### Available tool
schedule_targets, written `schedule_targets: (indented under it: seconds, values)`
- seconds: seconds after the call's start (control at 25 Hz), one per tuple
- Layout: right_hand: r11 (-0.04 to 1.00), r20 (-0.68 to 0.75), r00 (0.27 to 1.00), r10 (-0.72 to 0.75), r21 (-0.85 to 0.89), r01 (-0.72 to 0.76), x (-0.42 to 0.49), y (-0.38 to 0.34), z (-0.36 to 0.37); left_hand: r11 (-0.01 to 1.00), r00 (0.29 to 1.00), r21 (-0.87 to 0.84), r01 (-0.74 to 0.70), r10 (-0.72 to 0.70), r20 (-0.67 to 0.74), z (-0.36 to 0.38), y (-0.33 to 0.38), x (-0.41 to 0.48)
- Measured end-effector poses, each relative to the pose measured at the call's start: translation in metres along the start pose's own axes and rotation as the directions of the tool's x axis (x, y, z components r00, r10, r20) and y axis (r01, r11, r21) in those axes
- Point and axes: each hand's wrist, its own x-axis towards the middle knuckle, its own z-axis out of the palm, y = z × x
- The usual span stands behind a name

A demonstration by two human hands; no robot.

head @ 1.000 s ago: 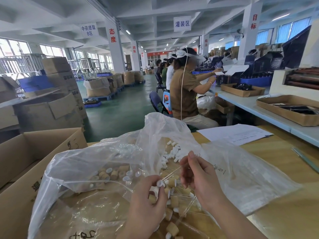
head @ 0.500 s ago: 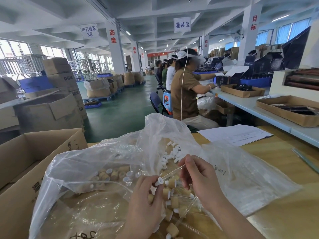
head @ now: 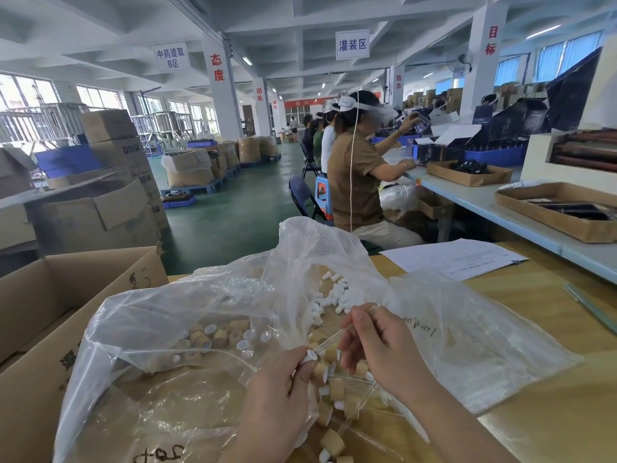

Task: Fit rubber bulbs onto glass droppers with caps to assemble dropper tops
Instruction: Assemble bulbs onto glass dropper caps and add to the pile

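Clear plastic, crumpled and gaping, covers much of the wooden tabletop [head: 541, 335]: a big plastic bag [head: 187, 315] lies spread in front of the person, and both hands work just above its mouth. The left hand [head: 278, 392] comes in from below, its fingertips pinching a small white rubber bulb [head: 307, 355]. The right hand [head: 384, 352] sits just beside it, fingers curled round a thin glass dropper [head: 330, 339] that slants up and to the right, its far tip showing past the forefinger. The lower end of the glass meets the bulb's open end; whether it has gone in at all I cannot tell. The two hands are close together but not touching.

Under and between them, inside the bag, lies a jumble of tan caps [head: 335, 389], some with white tops and glass stems attached. A second cluster of caps [head: 220, 335] sits further left behind the plastic film, several showing white insides. A heap of loose white bulbs [head: 337, 292] lies further back in the bag.

A brown cardboard box [head: 50, 295] stands open at the left, right against the bag. Paper sheets [head: 450, 257] lie on the wood behind the bag, to the right. Beyond them a seated person [head: 354, 185] in a brown top works at a long pale bench [head: 484, 202], where a shallow cardboard tray [head: 551, 215] rests near the right edge of the view
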Motion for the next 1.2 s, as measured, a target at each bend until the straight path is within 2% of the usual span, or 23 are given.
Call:
schedule_targets:
  seconds: [0.24, 0.48, 0.76, 1.12, 1.2]
  values:
    - [0.998, 0.053, 0.997, 0.055, 0.005, -0.055, 0.001, 0.0, -0.005, 0.998, 1.0, -0.064, -0.018, 0.02, 0.024, 0.004, -0.005, 0.0]
    - [0.995, 0.141, 0.985, 0.104, -0.006, -0.104, 0.003, -0.001, -0.015, 0.995, 0.996, -0.053, -0.085, 0.087, 0.037, 0.008, -0.004, -0.002]
    - [0.992, 0.207, 0.971, 0.123, -0.031, -0.119, 0.003, 0.001, -0.019, 0.994, 0.995, -0.077, -0.082, 0.086, 0.048, 0.01, -0.005, -0.002]
    - [0.998, 0.057, 0.997, 0.06, 0.01, -0.061, 0.005, 0.002, -0.012, 0.995, 0.999, -0.091, -0.028, 0.032, 0.033, 0.006, 0.006, 0.001]
    - [0.998, 0.019, 0.999, 0.045, 0.046, -0.046, 0.006, 0.001, -0.013, 0.99, 1.0, -0.139, -0.017, 0.018, 0.005, 0.004, 0.007, -0.001]
